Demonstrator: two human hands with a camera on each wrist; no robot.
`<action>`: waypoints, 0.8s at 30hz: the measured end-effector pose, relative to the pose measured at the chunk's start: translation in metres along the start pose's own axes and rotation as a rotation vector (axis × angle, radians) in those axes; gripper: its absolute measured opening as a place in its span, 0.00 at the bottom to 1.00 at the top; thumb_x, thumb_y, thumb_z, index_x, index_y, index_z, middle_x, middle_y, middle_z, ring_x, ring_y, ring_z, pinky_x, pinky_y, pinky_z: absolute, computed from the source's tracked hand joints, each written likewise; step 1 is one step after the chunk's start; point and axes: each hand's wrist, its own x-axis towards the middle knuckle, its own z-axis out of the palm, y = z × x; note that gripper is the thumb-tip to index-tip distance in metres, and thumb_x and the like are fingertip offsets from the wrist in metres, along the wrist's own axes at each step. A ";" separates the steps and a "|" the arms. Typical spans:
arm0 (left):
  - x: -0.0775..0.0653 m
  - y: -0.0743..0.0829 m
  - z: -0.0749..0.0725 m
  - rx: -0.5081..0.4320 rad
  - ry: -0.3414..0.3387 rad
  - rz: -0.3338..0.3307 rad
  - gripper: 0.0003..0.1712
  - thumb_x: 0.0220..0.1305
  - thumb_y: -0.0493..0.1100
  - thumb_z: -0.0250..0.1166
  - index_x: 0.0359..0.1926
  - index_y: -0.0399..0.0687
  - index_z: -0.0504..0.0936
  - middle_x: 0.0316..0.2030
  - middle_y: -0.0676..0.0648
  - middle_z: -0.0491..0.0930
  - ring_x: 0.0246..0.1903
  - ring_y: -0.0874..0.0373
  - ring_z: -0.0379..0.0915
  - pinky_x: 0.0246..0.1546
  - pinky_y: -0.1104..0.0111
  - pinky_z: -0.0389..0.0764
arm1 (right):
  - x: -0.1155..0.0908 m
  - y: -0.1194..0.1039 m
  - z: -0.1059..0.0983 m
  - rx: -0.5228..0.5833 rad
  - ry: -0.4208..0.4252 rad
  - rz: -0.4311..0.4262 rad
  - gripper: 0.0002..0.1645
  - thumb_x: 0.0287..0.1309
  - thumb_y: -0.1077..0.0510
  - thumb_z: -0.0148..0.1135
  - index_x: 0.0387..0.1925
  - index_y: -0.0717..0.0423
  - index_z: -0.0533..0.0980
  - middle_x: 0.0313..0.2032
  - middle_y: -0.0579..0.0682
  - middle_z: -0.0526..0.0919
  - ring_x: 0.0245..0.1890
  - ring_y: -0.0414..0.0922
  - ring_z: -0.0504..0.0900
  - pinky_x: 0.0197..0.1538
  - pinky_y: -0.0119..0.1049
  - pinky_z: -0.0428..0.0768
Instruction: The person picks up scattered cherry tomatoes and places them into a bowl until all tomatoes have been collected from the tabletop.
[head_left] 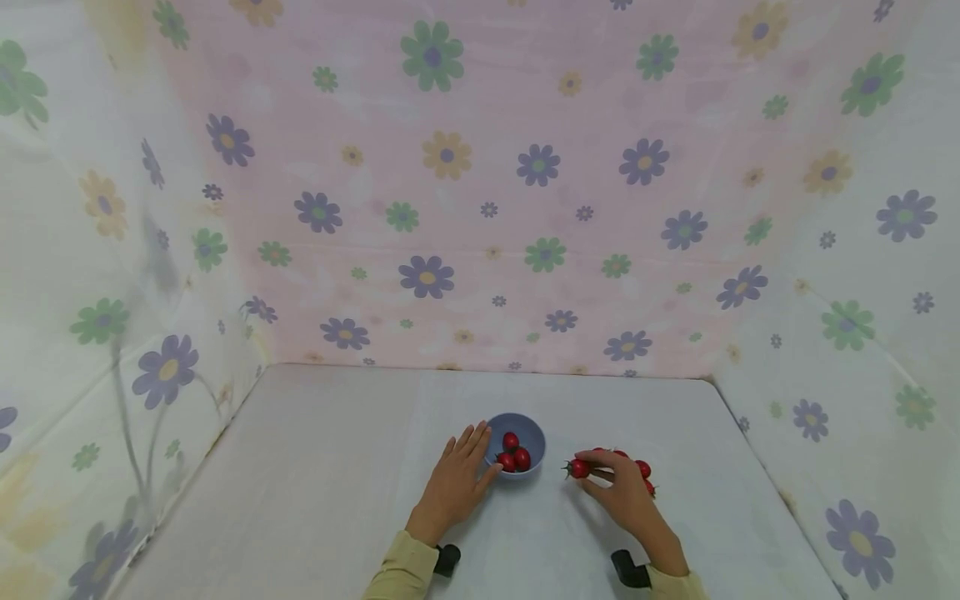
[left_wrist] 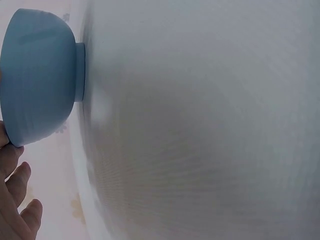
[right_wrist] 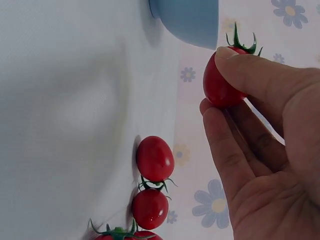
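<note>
A small blue bowl stands upright on the table, with three red cherry tomatoes inside. At its left side rests my left hand, fingers extended and fingertips at the rim; the left wrist view shows the bowl's outer wall beside those fingers. My right hand pinches another cherry tomato between thumb and fingers, its green stalk end pointing toward the bowl. The held tomato is above the table, right of the bowl. Several loose cherry tomatoes lie under and beyond the right hand, partly hidden by it in the head view.
The white-covered table is bounded by a pink flowered cloth at the back and pale flowered cloths at both sides. Black wrist mounts sit under both forearms.
</note>
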 end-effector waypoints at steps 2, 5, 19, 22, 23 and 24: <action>0.000 0.000 0.000 -0.005 0.000 -0.002 0.38 0.79 0.59 0.50 0.76 0.37 0.63 0.76 0.41 0.61 0.76 0.42 0.55 0.74 0.45 0.60 | 0.000 -0.001 0.001 0.013 -0.005 -0.011 0.25 0.50 0.74 0.74 0.52 0.60 0.84 0.46 0.48 0.88 0.49 0.49 0.86 0.55 0.47 0.84; 0.000 0.001 0.000 -0.005 0.003 -0.002 0.38 0.79 0.59 0.50 0.75 0.37 0.64 0.76 0.40 0.61 0.76 0.42 0.56 0.74 0.45 0.60 | 0.001 -0.003 0.003 0.031 -0.007 -0.027 0.25 0.50 0.74 0.74 0.52 0.60 0.83 0.47 0.48 0.88 0.50 0.49 0.86 0.56 0.45 0.84; -0.002 0.001 -0.001 0.000 -0.008 -0.003 0.38 0.79 0.60 0.49 0.76 0.37 0.63 0.77 0.40 0.60 0.76 0.42 0.55 0.74 0.45 0.59 | 0.011 -0.012 0.018 0.078 0.025 -0.136 0.26 0.51 0.73 0.74 0.53 0.57 0.83 0.48 0.48 0.88 0.50 0.48 0.86 0.56 0.42 0.84; -0.002 0.002 0.000 0.001 0.003 0.002 0.38 0.79 0.60 0.49 0.76 0.37 0.63 0.76 0.40 0.61 0.76 0.41 0.56 0.73 0.44 0.60 | 0.013 -0.015 0.021 0.098 0.017 -0.154 0.25 0.52 0.72 0.74 0.54 0.60 0.82 0.49 0.49 0.87 0.51 0.50 0.86 0.56 0.46 0.84; -0.002 0.002 0.000 0.008 0.006 0.004 0.38 0.79 0.60 0.49 0.76 0.37 0.63 0.76 0.40 0.61 0.76 0.41 0.56 0.73 0.44 0.60 | 0.014 -0.016 0.023 0.106 0.016 -0.151 0.25 0.52 0.72 0.74 0.54 0.60 0.82 0.48 0.48 0.87 0.51 0.49 0.85 0.57 0.46 0.83; -0.002 0.002 0.000 0.013 0.009 0.004 0.38 0.79 0.60 0.49 0.76 0.37 0.64 0.76 0.40 0.61 0.76 0.42 0.56 0.73 0.44 0.61 | 0.015 -0.017 0.024 0.113 0.015 -0.164 0.25 0.52 0.72 0.74 0.54 0.60 0.82 0.49 0.49 0.87 0.52 0.50 0.85 0.57 0.47 0.83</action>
